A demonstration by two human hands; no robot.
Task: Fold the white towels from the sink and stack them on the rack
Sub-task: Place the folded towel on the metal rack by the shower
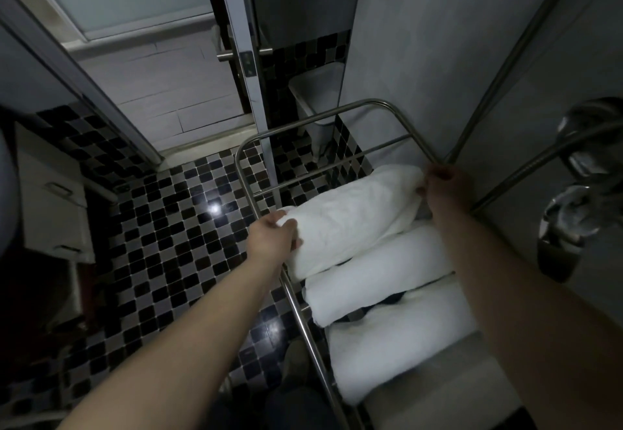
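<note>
Just below the camera, a folded white towel (397,355) lies across the metal rack (367,103). It is the nearest of three set side by side. Beyond it lies a second folded towel (377,278), its rolled edge facing left and touching the first one. A little dark gap shows between the two near their right ends.

Further out is the third towel (350,220), angled a bit across the bars, its near edge overlapping the second towel. Both bare arms reach out to it. The left hand (273,237) grips its left end at the rack's side rail, fingers (290,227) curled round the cloth. The right hand (441,187) holds the right end close to the grey wall, fingers closed in a pinch on the fabric's corner. Whether the towel's weight rests fully on the bars cannot be told.

Past the towels the rack's bare bars run out to a curved front rail. Under and beyond them lies a black, grey and white mosaic floor (168,227). A white cabinet (50,200) stands at the left, and chrome shower fittings (566,220) hang on the right wall. Farthest off, a white bin (317,99) stands by the wall beside a door with a lever handle (226,56).
</note>
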